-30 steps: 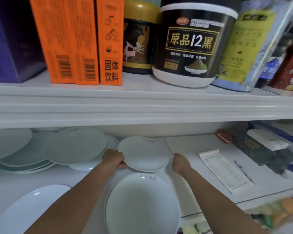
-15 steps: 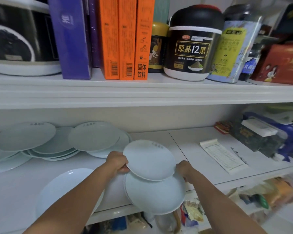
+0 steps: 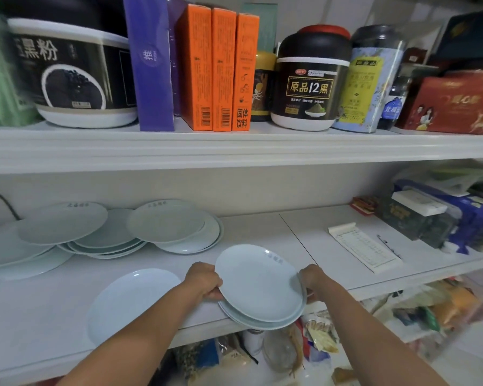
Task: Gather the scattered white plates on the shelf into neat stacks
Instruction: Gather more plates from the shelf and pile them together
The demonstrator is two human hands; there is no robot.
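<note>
One wide head-worn view looks forward and slightly down. It faces the shelf (image 3: 304, 235) squarely, from close by.

Two arms show, both bare from the hand back to the lower edge of the view. The left hand (image 3: 204, 280) shows its back and knuckles. Behind it, the left forearm (image 3: 140, 338) is uncovered and broadens toward the elbow. The right hand (image 3: 314, 280) also shows its back, and behind it the right forearm (image 3: 374, 335) is equally bare. Whether sleeves begin higher up cannot be told.
</note>
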